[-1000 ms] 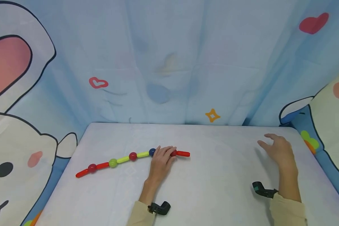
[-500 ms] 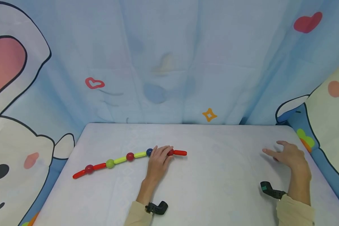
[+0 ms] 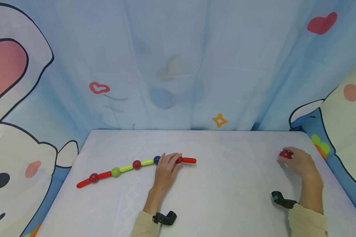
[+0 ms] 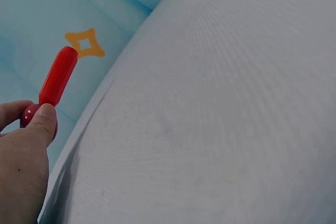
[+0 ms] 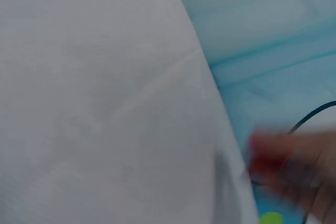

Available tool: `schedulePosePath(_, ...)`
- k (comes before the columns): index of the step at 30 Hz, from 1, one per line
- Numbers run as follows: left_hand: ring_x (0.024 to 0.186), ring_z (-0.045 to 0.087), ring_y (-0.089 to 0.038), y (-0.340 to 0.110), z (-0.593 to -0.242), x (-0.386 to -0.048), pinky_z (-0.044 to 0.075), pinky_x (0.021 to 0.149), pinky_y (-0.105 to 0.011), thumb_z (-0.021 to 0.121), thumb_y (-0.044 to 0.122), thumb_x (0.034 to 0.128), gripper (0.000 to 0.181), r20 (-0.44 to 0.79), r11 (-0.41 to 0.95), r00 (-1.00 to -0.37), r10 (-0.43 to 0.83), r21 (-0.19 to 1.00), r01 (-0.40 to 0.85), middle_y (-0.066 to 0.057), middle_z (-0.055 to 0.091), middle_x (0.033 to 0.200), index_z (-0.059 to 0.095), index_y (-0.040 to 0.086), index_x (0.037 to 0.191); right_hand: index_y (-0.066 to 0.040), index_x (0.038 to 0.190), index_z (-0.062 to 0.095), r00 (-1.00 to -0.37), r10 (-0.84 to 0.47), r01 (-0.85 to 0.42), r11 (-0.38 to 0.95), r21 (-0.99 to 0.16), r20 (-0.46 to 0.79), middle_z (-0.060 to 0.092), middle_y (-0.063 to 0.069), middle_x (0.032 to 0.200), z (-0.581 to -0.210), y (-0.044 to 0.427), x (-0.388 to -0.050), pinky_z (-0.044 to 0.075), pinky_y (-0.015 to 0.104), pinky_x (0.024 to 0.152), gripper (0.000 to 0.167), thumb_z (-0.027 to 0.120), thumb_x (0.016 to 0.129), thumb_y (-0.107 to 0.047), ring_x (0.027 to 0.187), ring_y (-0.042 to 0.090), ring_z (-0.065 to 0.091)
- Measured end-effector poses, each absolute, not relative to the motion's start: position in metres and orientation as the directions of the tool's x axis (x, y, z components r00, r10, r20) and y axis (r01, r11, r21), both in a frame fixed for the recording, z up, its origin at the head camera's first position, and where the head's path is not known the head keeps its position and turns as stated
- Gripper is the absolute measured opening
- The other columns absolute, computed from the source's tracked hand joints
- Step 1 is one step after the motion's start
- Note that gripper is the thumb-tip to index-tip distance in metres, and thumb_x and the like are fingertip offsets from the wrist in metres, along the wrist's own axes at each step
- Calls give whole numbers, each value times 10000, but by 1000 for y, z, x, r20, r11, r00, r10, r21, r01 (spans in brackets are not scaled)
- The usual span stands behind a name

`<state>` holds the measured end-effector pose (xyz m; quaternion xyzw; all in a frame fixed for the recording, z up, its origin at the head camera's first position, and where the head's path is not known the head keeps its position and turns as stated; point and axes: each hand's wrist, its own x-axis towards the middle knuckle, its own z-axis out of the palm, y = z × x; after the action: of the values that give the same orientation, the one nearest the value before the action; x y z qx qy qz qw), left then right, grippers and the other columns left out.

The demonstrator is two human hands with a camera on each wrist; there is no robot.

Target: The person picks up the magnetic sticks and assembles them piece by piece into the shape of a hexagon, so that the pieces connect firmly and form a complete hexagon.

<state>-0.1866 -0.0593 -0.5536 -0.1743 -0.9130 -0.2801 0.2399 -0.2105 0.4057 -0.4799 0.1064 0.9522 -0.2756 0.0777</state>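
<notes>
A chain of round beads and short sticks in red, yellow-green and dark blue (image 3: 126,168) lies slanting across the left half of the white table. My left hand (image 3: 164,171) is over its right part, hiding a stretch of it. In the left wrist view, the thumb and fingers pinch a dark red bead (image 4: 30,115) with white dots, and a red stick (image 4: 58,76) juts out beyond it. Far to the right, my right hand (image 3: 299,163) grips a red bead (image 3: 285,154) just above the table. That hand and bead are blurred in the right wrist view.
The white table (image 3: 225,197) ends at a back edge against a light blue printed curtain (image 3: 178,65). More printed cloth hangs at both sides. Each wrist wears a black camera, one left (image 3: 166,218) and one right (image 3: 283,200).
My right hand first shifted right and turned with fingers spread; now its fingers have closed and a red bead shows in them. The left hand stays on the chain.
</notes>
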Motion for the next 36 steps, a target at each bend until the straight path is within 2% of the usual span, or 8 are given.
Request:
schedulePosePath(4,1210,581,-135,-59,-554,-186,349,1144,-466,709,221,882,420,533,778,-826,182,436,453,20,660,1241,617,201,1291,-64,1453,415,-975,187,72,775,-628,119,460,303,1380,-478,378,-218,566,427,839,627,591,946,-388,1154,460,503)
schedulePosePath(7,1217,576,-129,-59,-555,-187,347,1145,-464,704,231,886,426,528,780,-829,184,436,450,26,654,1250,608,218,1301,-105,1447,441,-955,218,30,748,-663,203,496,265,1385,-472,362,-219,540,157,729,609,612,932,-383,1150,423,541)
schedulePosePath(10,1219,574,-128,-59,-555,-187,348,1144,-467,703,233,887,429,529,780,-829,183,436,450,26,654,1252,605,225,1304,-94,1428,465,-949,217,-2,726,-688,231,516,254,1376,-470,353,-221,432,8,670,586,627,928,-352,1132,411,557)
schedulePosePath(20,1210,583,-134,-59,-553,-187,353,1140,-470,702,220,888,415,536,778,-824,183,433,455,22,657,1245,613,207,1293,-61,1409,472,-960,161,-48,713,-699,230,533,266,1348,-474,338,-225,448,14,689,599,629,925,-377,1116,416,575)
schedulePosePath(28,1210,585,-135,-59,-554,-188,350,1143,-472,697,224,892,411,535,774,-825,184,438,456,23,656,1244,613,203,1293,-96,1357,510,-983,86,-71,648,-758,165,556,227,1319,-479,307,-229,568,358,851,561,644,909,-408,1120,361,610)
schedulePosePath(30,1217,580,-128,-59,-554,-188,340,1151,-463,689,230,898,411,526,774,-830,185,442,453,29,652,1251,607,212,1300,-72,1324,521,-987,-3,-125,657,-744,163,589,224,1278,-479,291,-228,574,329,842,551,652,906,-405,1103,387,620)
schedulePosePath(33,1228,572,-121,-60,-555,-188,329,1161,-453,681,236,905,415,514,773,-837,187,449,449,35,647,1260,598,222,1312,-69,1257,558,-976,-135,-219,629,-746,173,653,184,1180,-483,261,-226,548,161,759,488,701,883,-348,1008,333,654)
schedulePosePath(36,1238,564,-118,-60,-555,-188,325,1164,-450,675,245,910,417,508,772,-841,187,453,445,38,643,1271,594,225,1318,-69,1214,569,-953,-252,-286,580,-763,166,676,157,1124,-489,226,-222,531,142,738,428,740,860,-238,961,274,658)
